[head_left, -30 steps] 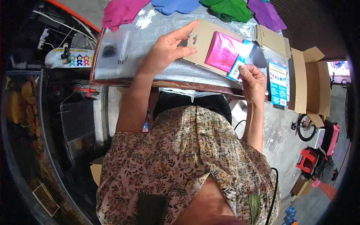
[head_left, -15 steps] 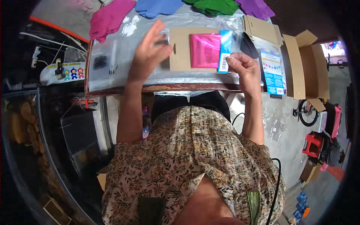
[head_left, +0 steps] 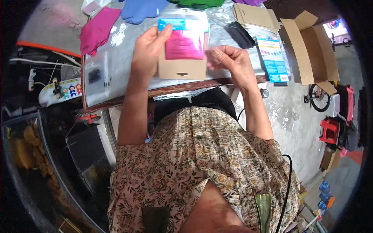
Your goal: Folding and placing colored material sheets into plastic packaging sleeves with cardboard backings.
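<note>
My left hand (head_left: 149, 48) grips the left side of a flat package (head_left: 182, 70), thumb on its front. The package is a tan card with a hang hole, now at its near end. A shiny pink folded piece (head_left: 184, 44) lies on the card, and a blue label band (head_left: 173, 24) crosses the far end. Glare whitens part of its clear wrap. My right hand (head_left: 231, 62) is at the package's right edge, thumb and fingers curled together. Whatever is between those fingertips is hidden. The package is held over the near part of the plastic-covered table (head_left: 124, 79).
Stacks of magenta (head_left: 100, 31), blue (head_left: 143, 9) and green (head_left: 198, 3) flat pieces line the far edge. Tan cards (head_left: 256, 17), a black oblong object (head_left: 241, 35) and a printed blue-white card (head_left: 272, 58) lie to the right. Beyond stands an open carton (head_left: 311, 50).
The package has turned, bringing its hang-hole end toward me. My left hand, open and off it before, now grips it. My right hand has moved from the label to the package's edge.
</note>
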`<state>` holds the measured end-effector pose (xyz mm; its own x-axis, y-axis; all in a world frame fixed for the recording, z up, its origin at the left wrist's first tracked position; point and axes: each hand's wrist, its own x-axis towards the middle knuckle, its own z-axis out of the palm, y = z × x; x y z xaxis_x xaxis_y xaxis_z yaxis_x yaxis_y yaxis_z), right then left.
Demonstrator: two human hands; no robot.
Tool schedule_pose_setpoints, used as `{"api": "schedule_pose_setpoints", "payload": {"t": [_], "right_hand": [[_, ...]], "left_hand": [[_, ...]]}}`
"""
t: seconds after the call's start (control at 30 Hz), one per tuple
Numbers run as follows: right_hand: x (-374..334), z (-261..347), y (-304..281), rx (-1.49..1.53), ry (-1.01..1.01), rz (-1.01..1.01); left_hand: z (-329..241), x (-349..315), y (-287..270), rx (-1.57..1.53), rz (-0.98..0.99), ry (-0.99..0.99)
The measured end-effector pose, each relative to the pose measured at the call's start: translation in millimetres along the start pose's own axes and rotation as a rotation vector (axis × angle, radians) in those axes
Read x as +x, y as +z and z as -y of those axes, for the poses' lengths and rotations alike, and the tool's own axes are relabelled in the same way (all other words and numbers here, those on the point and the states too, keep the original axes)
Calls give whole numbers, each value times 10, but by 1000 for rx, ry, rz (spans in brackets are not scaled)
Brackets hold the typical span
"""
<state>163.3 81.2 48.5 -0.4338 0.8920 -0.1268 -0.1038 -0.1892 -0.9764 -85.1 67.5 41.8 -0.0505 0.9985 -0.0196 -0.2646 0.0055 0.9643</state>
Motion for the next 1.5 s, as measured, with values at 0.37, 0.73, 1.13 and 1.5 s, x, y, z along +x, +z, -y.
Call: {"api": "schedule_pose_setpoints", "payload": {"t": [0.37,0.73,1.13,1.5], "right_hand": [[20,-179,-54,-82,25,-40],[118,-196,-13,-132,38,12],[586,-143,-244,-37,141,125],[767,-162,-32,145,251,11]], "left_hand": [[246,-93,205,-302,-113,31],[332,-133,206,-347,-177,-57],[397,35,-58,-213,-133,-195],[285,104,104,-340,-376,-340]]}}
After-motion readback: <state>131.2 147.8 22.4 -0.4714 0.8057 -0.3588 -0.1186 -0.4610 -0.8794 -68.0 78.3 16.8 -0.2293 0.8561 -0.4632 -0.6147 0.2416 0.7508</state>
